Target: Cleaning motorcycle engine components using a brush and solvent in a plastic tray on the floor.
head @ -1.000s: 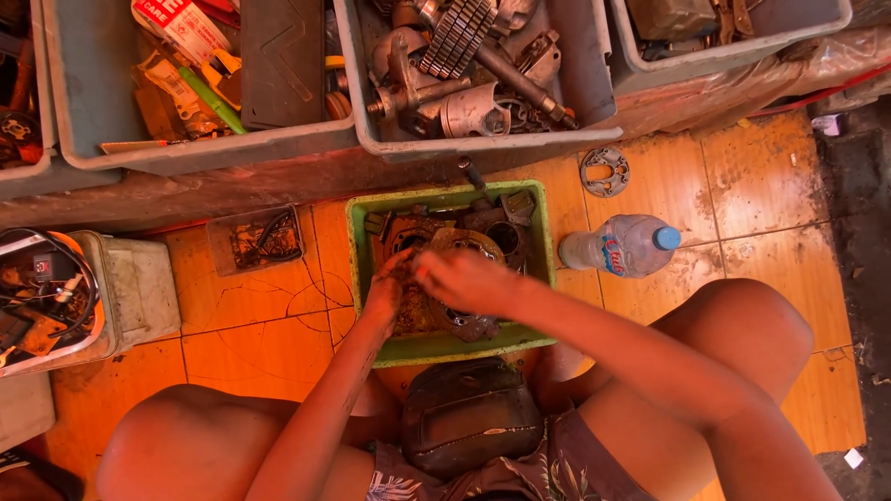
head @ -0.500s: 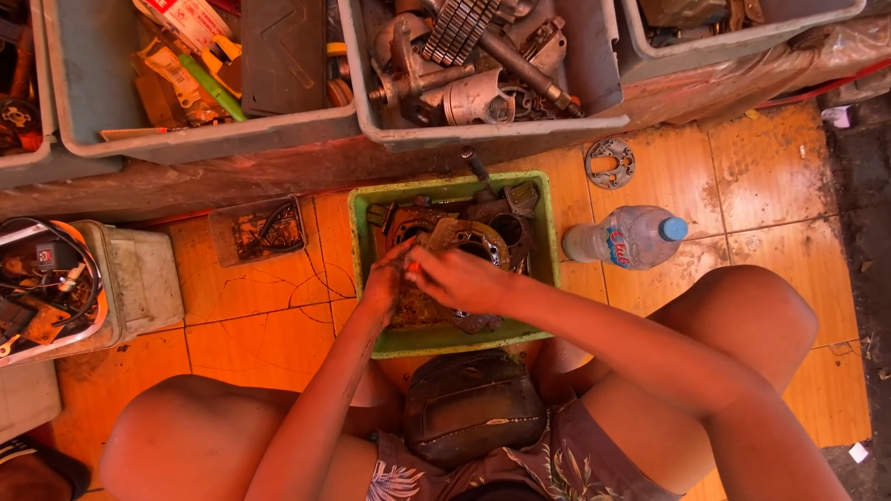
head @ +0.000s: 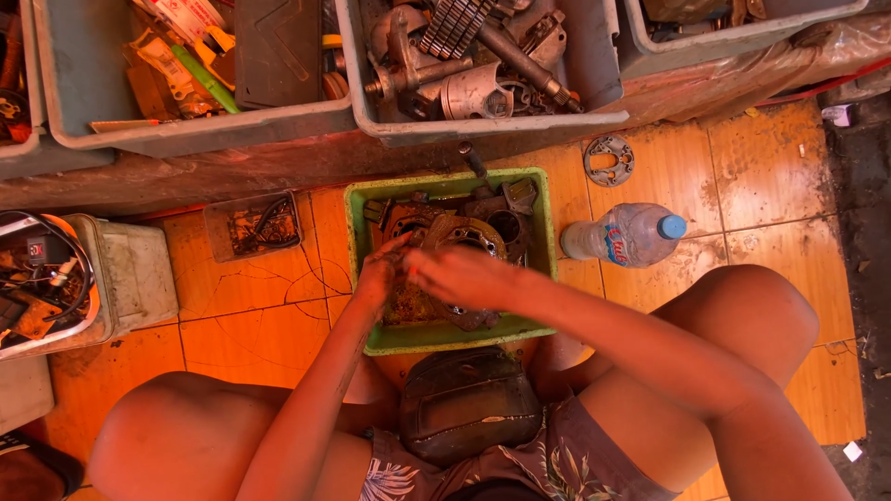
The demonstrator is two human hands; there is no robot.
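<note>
The engine part (head: 455,243) lies in the green tray (head: 548,232), its long axis running away from the person, walls close on every side. Both hands meet over it, left hand (head: 379,276) and right hand (head: 459,276) fingertip to fingertip; their grip is hidden. Bottle (head: 624,235) lies right. Nothing has shifted since earlier.

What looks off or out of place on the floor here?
A clear plastic water bottle with a blue cap lies on its side on the orange tiled floor, right of the green plastic tray. A flat round metal plate sits loose nearby. The tiles look cracked and grimy.
</note>
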